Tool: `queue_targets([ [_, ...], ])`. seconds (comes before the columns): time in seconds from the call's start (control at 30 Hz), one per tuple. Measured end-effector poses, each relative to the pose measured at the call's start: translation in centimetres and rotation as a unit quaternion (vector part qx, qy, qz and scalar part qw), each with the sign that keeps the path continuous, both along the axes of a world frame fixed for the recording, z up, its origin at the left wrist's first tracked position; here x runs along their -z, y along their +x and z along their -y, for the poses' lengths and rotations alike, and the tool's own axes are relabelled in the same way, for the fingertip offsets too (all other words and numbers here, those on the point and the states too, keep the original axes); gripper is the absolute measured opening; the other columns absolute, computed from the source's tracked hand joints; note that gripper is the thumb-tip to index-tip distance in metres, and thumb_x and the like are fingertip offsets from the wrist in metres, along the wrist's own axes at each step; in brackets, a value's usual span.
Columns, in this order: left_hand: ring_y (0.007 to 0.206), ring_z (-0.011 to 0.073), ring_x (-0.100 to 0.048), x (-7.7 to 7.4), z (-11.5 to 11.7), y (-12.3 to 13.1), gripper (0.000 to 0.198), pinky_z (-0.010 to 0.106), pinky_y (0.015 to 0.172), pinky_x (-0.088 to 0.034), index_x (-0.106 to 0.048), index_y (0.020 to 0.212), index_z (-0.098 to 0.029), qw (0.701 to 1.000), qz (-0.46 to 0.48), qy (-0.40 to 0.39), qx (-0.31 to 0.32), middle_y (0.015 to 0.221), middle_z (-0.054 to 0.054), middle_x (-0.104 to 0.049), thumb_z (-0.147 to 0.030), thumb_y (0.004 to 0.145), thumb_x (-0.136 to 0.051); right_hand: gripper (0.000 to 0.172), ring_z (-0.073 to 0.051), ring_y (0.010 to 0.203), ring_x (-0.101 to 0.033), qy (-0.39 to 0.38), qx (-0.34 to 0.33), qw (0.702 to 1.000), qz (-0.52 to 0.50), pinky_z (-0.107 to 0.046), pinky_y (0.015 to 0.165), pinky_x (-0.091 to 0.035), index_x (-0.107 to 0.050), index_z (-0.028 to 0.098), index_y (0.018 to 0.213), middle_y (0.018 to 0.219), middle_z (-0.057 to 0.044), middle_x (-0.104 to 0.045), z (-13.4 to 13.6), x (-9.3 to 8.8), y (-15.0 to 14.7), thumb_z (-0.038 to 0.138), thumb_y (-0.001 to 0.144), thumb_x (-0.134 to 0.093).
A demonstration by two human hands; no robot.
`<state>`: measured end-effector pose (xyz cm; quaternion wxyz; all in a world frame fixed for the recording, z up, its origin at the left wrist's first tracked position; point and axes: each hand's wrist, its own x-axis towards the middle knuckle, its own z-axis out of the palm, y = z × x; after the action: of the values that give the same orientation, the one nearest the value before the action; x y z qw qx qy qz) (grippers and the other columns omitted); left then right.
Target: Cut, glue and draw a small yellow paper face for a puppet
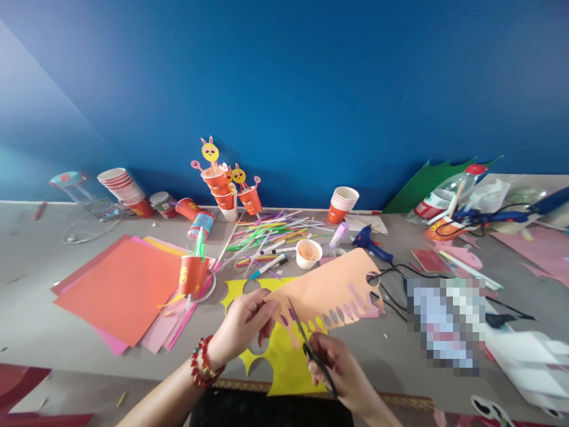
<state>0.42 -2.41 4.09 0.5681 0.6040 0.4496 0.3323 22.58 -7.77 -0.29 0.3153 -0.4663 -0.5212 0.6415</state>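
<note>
A sheet of peach paper [331,284] with a row of cut-out notches along its lower edge hangs over the table, its left end pinched in my left hand [246,326]. Small purple ovals are drawn on it near my fingers. My right hand [335,367] grips black-handled scissors [316,359], whose blades lie at the paper's lower left part beside a purple oval. Beneath both hands is a yellow sheet [293,362] with round pieces cut from it. A beaded bracelet [205,362] circles my left wrist.
Coloured sheets [124,284] and an orange cup [194,274] lie left. Behind are decorated cups [217,181], scattered plastic sticks [271,234], a white tub [308,254] and a glue stick [339,234]. A blue glue gun [371,242] trails a black cord; a bottle [448,193] stands right.
</note>
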Motion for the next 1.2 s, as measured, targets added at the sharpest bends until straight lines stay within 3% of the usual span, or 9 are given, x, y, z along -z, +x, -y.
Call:
queue_targets([
  [0.13,0.035,0.0056,-0.045,-0.2,-0.2,-0.2,0.035,0.016,0.039,-0.032,-0.053,0.078,-0.017,1.000,-0.013,-0.004,0.010,0.050,-0.004,-0.056,-0.044,0.100,-0.046,0.053,-0.009,0.051,-0.041,-0.002,0.003,1.000,0.009,-0.021,0.049,-0.038,-0.041,0.022,0.066,0.057,0.006,-0.041,0.1,0.8,0.1,0.064,0.072,-0.072],
  [0.67,0.036,0.0057,-0.045,-0.9,-0.7,-0.6,0.033,0.016,0.040,-0.032,-0.044,0.074,-0.019,0.999,-0.026,-0.001,0.044,0.051,-0.005,-0.055,-0.040,0.100,-0.047,0.050,-0.011,0.053,-0.043,0.023,-0.018,0.999,0.024,-0.023,0.050,-0.035,-0.045,0.021,0.068,0.059,0.004,-0.046,0.6,2.0,0.4,0.066,0.080,-0.063],
  [0.93,0.036,0.0056,-0.044,-1.3,-0.9,-0.8,0.032,0.016,0.040,-0.032,-0.046,0.075,-0.019,0.997,-0.041,0.005,0.063,0.051,-0.006,-0.054,-0.038,0.101,-0.046,0.048,-0.012,0.057,-0.043,0.020,-0.008,0.999,0.026,-0.023,0.051,-0.037,-0.048,0.020,0.071,0.067,0.002,-0.045,1.1,3.6,0.9,0.065,0.082,-0.063],
  [1.2,0.037,0.0060,-0.045,-1.9,-1.1,-1.0,0.032,0.016,0.041,-0.032,-0.044,0.073,-0.020,0.995,-0.061,0.015,0.079,0.051,-0.006,-0.054,-0.036,0.100,-0.046,0.050,-0.010,0.056,-0.041,0.044,0.001,0.999,0.029,-0.020,0.049,-0.037,-0.049,0.020,0.068,0.064,0.003,-0.041,0.9,3.9,1.2,0.064,0.079,-0.068],
])
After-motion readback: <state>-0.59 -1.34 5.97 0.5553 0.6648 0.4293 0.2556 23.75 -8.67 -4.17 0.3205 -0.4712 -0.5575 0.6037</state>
